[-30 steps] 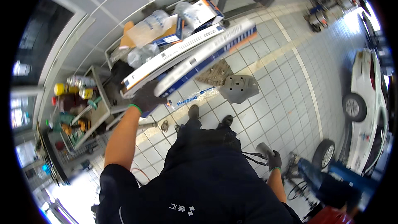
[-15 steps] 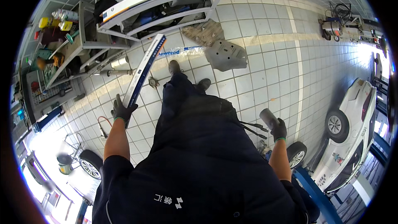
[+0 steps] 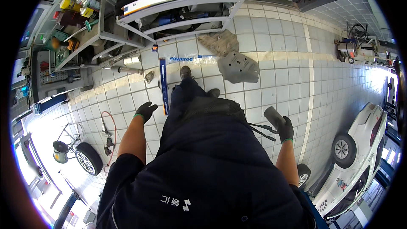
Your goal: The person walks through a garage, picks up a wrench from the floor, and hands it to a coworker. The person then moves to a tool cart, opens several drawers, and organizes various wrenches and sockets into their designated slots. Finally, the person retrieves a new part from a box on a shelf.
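Since half a second ago, you're swinging the long blue-and-white box (image 3: 163, 85) lower; your left hand (image 3: 146, 111) is grasping its end; your right hand (image 3: 285, 128) is gripping a dark tool (image 3: 273, 117).

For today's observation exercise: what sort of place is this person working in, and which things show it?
Most likely a car repair workshop: a white car stands at the right, a loose wheel lies on the tiled floor, and metal shelves hold boxes and spray cans.
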